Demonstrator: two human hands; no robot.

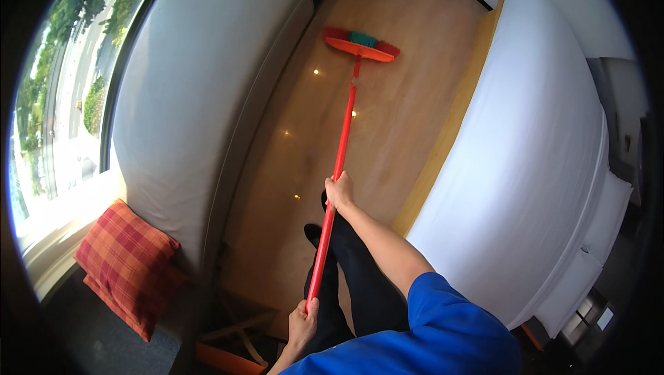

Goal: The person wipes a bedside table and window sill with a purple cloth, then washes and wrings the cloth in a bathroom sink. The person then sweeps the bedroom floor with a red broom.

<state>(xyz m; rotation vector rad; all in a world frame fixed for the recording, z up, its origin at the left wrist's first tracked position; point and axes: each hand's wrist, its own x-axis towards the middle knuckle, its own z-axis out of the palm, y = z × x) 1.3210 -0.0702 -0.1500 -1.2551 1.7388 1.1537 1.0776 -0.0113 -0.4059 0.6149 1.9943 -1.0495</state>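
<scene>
A push broom (344, 141) with a long red handle, an orange head and red and green bristles reaches away from me over the wooden floor (404, 95). Its head rests at the upper middle of the view. Around the middle of the handle my right hand (340, 191) is closed, above my feet. My left hand (303, 323) grips the handle's near end, low in the view beside my legs.
A grey cushioned bench (192, 63) runs along the window on the left, with plaid cushions (127, 263) at its near end. A bed with a white sheet (513, 141) and wooden frame stands on the right. A wooden folding stand (236, 331) is at lower left.
</scene>
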